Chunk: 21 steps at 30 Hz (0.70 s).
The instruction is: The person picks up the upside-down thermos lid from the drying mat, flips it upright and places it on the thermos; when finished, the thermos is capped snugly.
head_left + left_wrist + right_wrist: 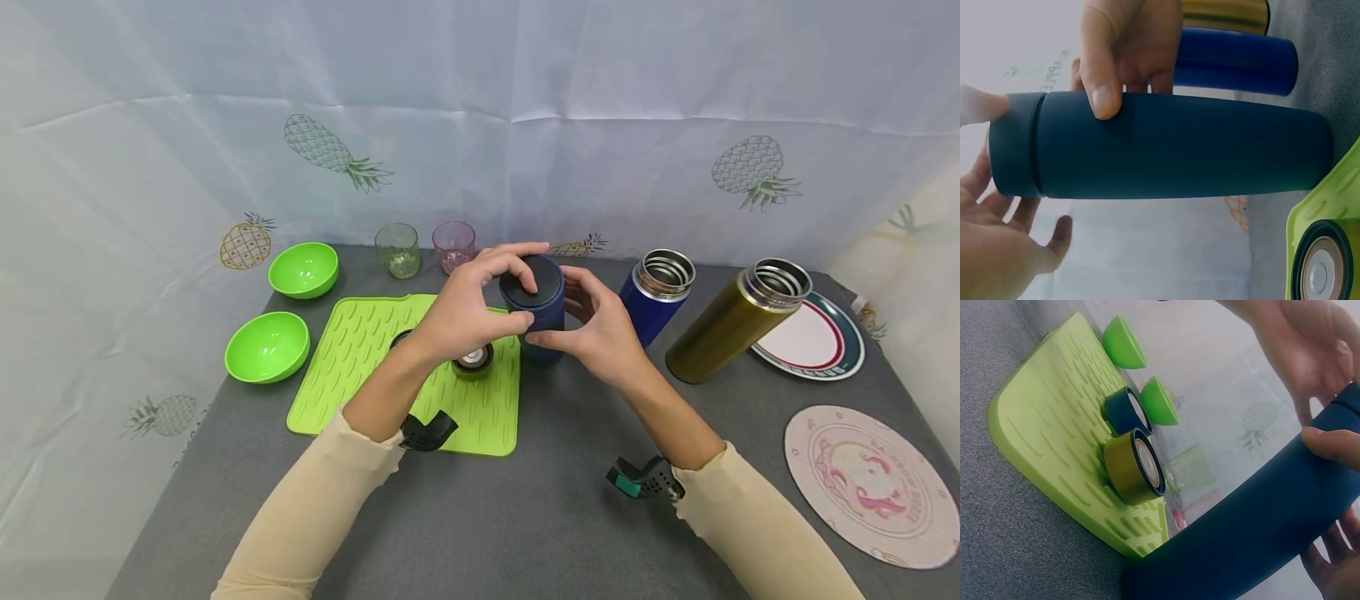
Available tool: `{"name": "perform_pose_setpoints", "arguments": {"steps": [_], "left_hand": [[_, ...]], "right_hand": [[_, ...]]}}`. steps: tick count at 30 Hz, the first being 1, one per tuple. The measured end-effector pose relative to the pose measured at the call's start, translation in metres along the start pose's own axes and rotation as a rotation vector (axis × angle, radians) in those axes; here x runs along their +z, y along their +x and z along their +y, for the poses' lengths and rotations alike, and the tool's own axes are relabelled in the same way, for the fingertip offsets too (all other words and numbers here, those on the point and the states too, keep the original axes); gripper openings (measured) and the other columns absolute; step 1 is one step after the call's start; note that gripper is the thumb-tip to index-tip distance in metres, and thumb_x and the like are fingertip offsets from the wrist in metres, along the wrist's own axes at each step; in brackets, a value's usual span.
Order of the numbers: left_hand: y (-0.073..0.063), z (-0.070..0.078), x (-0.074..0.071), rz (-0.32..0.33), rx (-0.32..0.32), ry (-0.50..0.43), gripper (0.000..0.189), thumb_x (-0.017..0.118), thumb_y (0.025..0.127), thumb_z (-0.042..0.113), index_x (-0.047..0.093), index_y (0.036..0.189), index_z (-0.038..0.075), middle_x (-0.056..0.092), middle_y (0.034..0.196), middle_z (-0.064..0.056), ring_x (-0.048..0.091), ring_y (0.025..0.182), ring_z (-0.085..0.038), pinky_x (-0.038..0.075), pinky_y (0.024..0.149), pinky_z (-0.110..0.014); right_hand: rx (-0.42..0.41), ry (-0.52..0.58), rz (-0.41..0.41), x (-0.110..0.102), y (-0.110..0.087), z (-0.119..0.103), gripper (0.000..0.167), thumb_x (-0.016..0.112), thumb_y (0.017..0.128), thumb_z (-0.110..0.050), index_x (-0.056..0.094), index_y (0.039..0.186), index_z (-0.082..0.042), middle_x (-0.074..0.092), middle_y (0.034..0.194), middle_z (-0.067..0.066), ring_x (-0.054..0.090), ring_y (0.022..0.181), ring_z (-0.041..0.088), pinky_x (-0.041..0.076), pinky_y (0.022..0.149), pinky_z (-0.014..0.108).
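Nearest to the head camera, a cream left sleeve (311, 508) and a cream right sleeve (761, 517) are stretched forward over the grey table (525, 533). By the left hand (474, 304), the black-topped lid (531, 282) of a dark blue bottle (1175, 147) is grasped, with the thumb and the fingers bent around it. By the right hand (603, 333), the upper part of the same bottle is gripped between the thumb and the fingers. The bottle is stood upright on the table, just beside the right edge of a light green mat (352, 350). On this mat, an olive lid (472, 364) and a blue lid (1124, 412) are laid with the inner side up; in the head view, the second is mostly covered by the left arm. To the right of the hands, a bright blue bottle (651, 308) and an olive bottle (716, 325) are seen with uncovered mouths. Beyond the latter, a white plate (797, 340) is partly hidden, and nearer, a round pink mat (870, 492) is placed. At the left, two green bowls (267, 346) are set near the mat.
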State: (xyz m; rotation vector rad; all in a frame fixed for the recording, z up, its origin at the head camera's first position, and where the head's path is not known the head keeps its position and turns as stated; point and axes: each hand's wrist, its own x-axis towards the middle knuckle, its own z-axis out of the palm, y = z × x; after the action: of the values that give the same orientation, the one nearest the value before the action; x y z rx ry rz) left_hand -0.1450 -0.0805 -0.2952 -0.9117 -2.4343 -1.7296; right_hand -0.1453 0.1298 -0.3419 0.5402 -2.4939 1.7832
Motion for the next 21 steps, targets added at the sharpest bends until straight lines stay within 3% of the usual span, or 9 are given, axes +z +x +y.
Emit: {"name": "perform_pose_setpoints", "arguments": {"steps": [3, 8, 11, 14, 21], "left_hand": [[0.0, 0.002, 0.005, 0.056, -0.023, 0.063, 0.034, 0.084, 0.081, 0.015, 0.055, 0.097, 0.01, 0.049, 0.148, -0.004, 0.046, 0.138, -0.019, 0.041, 0.111, -0.043], [0.0, 0.003, 0.011, 0.143, -0.028, 0.164, 0.051, 0.092, 0.075, 0.026, 0.048, 0.096, 0.011, 0.048, 0.122, -0.007, 0.049, 0.115, -0.02, 0.045, 0.098, -0.039], [0.001, 0.001, 0.008, 0.124, -0.003, 0.122, 0.044, 0.09, 0.077, 0.02, 0.051, 0.096, 0.01, 0.054, 0.122, -0.006, 0.053, 0.116, -0.018, 0.049, 0.096, -0.037], [0.001, -0.001, 0.004, 0.078, 0.007, 0.045, 0.036, 0.086, 0.079, 0.012, 0.055, 0.097, 0.009, 0.059, 0.133, -0.005, 0.056, 0.126, -0.016, 0.052, 0.1, -0.037], [0.002, -0.004, -0.002, -0.024, -0.016, -0.03, 0.026, 0.076, 0.082, 0.005, 0.058, 0.1, 0.011, 0.056, 0.149, -0.004, 0.051, 0.138, -0.016, 0.046, 0.106, -0.041]], "right_hand": [[-0.004, 0.004, -0.001, 0.0, 0.0, 0.001, 0.078, 0.089, 0.076, -0.007, 0.05, 0.144, -0.013, 0.059, 0.14, 0.01, 0.057, 0.133, 0.024, 0.044, 0.118, 0.044], [-0.017, 0.0, -0.008, 0.0, 0.0, 0.002, 0.078, 0.089, 0.077, -0.009, 0.051, 0.144, -0.012, 0.059, 0.14, 0.01, 0.057, 0.132, 0.023, 0.045, 0.117, 0.042], [-0.017, -0.003, -0.001, 0.0, 0.0, 0.001, 0.079, 0.09, 0.076, -0.008, 0.051, 0.144, -0.014, 0.06, 0.139, 0.008, 0.057, 0.132, 0.022, 0.045, 0.117, 0.042], [-0.013, -0.002, 0.002, 0.0, 0.0, 0.0, 0.08, 0.09, 0.075, -0.008, 0.051, 0.144, -0.014, 0.059, 0.14, 0.007, 0.057, 0.132, 0.022, 0.045, 0.117, 0.043], [0.0, 0.006, 0.002, 0.001, 0.001, 0.001, 0.08, 0.09, 0.074, -0.006, 0.05, 0.144, -0.013, 0.059, 0.14, 0.011, 0.057, 0.133, 0.025, 0.044, 0.118, 0.044]]}}
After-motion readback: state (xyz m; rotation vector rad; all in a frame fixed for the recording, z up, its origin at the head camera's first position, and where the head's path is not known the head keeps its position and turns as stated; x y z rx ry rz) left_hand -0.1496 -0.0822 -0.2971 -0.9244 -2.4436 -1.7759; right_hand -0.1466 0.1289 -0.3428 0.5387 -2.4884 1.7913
